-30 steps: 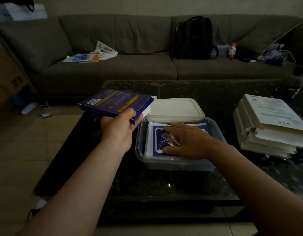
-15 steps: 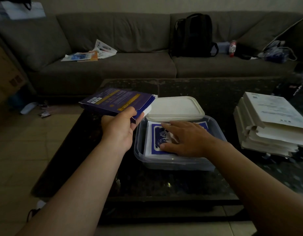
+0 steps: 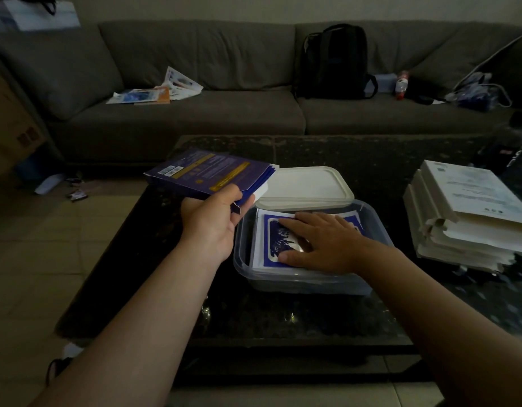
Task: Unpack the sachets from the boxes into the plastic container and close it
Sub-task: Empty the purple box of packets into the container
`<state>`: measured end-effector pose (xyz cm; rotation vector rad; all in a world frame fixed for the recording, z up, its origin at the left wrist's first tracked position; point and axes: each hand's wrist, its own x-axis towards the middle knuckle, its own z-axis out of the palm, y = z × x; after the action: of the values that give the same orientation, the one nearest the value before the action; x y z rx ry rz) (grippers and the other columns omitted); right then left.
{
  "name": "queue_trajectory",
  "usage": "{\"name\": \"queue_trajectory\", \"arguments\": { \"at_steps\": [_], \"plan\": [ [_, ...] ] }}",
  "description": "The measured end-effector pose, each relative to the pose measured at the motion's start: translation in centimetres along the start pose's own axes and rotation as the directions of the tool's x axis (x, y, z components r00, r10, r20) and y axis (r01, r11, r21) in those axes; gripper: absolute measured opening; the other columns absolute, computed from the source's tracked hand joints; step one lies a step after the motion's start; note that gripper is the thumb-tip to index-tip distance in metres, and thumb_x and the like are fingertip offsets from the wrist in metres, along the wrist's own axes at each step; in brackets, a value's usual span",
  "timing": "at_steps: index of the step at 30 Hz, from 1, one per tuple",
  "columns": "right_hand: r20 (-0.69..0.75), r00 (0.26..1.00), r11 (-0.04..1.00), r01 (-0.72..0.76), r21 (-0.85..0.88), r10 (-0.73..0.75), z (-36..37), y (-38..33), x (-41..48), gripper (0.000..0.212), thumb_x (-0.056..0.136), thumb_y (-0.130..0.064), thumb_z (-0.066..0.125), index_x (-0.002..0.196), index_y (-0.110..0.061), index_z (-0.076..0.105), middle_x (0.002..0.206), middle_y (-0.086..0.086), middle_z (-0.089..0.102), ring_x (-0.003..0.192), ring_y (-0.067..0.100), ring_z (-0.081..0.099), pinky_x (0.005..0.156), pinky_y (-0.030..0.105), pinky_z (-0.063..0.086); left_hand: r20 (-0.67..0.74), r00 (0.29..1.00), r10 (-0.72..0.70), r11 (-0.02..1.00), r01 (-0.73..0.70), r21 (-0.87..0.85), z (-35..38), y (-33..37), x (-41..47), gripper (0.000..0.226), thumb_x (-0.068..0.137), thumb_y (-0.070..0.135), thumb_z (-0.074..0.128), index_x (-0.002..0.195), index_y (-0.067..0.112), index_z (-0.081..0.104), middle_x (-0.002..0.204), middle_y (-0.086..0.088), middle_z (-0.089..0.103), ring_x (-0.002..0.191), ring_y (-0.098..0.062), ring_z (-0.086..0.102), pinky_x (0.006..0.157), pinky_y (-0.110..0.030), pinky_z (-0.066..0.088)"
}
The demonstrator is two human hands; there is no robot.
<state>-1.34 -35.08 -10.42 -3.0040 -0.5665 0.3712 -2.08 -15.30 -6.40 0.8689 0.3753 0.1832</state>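
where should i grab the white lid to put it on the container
By its right rim, coming from the right. The lid lies top up behind the container, and its raised lip gives an edge to pinch. The box in the left hand overhangs its left end, so that side is blocked.

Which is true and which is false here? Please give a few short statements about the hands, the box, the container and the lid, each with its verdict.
1. The left hand grips the blue box. True.
2. The right hand lies flat on the sachets in the plastic container. True.
3. The lid closes the container. False: it rests at the far rim; the container is open.
4. The backpack stands on the table. False: it stands on the sofa, behind the table.
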Motion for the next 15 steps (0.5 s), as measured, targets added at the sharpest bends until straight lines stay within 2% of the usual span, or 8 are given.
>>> {"name": "queue_trajectory", "arguments": {
  "at_steps": [4,8,11,13,14,15],
  "plan": [
    [0.034,0.999,1.0,0.004,-0.027,-0.003,-0.2,-0.2,-0.2,0.086,0.078,-0.089,0.022,0.15,-0.05,-0.003,0.164,-0.003,0.009,0.149,0.028,0.009,0.116,0.056,0.01,0.015,1.0,-0.007,1.0,0.007,0.007,-0.1,0.0,-0.1,0.039,0.086,-0.016,0.066,0.11,0.014,0.059,0.116,-0.012,0.067,0.106,-0.028,0.069,0.066,-0.028,0.064],
    [0.042,0.999,0.999,0.009,-0.049,-0.007,-0.3,-0.3,-0.4,0.084,0.08,-0.087,0.02,0.15,-0.05,-0.005,0.164,-0.004,0.007,0.15,0.028,0.008,0.116,0.056,0.009,0.017,1.0,-0.016,1.0,0.016,0.013,-0.2,0.1,-0.1,0.049,0.087,-0.015,0.067,0.127,0.01,0.057,0.119,-0.012,0.066,0.108,-0.03,0.069,0.065,-0.028,0.064],
    [0.035,0.999,0.999,0.0,-0.039,0.002,-0.4,-0.4,-0.4,0.085,0.079,-0.088,0.021,0.151,-0.05,-0.001,0.164,-0.004,0.01,0.149,0.028,0.011,0.116,0.057,0.01,0.018,0.999,-0.029,0.999,0.028,0.017,-0.2,0.1,-0.2,0.048,0.087,-0.016,0.066,0.126,0.011,0.057,0.12,-0.013,0.066,0.108,-0.029,0.068,0.067,-0.029,0.065],
    [-0.029,0.999,1.0,-0.019,0.019,0.02,-0.4,-0.7,-0.5,0.084,0.077,-0.088,0.029,0.15,-0.048,0.017,0.16,-0.004,0.024,0.145,0.026,0.023,0.115,0.056,0.02,0.027,0.999,-0.035,0.999,0.035,0.006,-0.1,0.0,-0.3,0.046,0.087,-0.016,0.066,0.121,0.013,0.057,0.12,-0.012,0.065,0.107,-0.029,0.068,0.067,-0.029,0.065],
    [-0.101,0.994,0.995,-0.029,0.098,0.039,-0.6,-0.9,-0.7,0.079,0.079,-0.085,0.037,0.146,-0.044,0.032,0.153,-0.004,0.035,0.139,0.023,0.034,0.111,0.052,0.031,0.039,0.999,-0.033,0.999,0.033,0.002,-0.1,0.0,-0.3,0.045,0.087,-0.016,0.065,0.12,0.013,0.057,0.12,-0.011,0.065,0.108,-0.028,0.068,0.066,-0.028,0.065],
    [-0.2,0.978,0.978,-0.025,0.209,0.067,-1.0,-1.3,-1.0,0.068,0.082,-0.077,0.047,0.138,-0.038,0.048,0.142,-0.006,0.047,0.128,0.018,0.045,0.102,0.041,0.041,0.05,0.998,-0.028,1.0,0.028,0.006,-0.1,-0.1,-0.3,0.045,0.087,-0.016,0.065,0.121,0.013,0.057,0.12,-0.012,0.066,0.108,-0.028,0.068,0.066,-0.028,0.065]
  ]
}}
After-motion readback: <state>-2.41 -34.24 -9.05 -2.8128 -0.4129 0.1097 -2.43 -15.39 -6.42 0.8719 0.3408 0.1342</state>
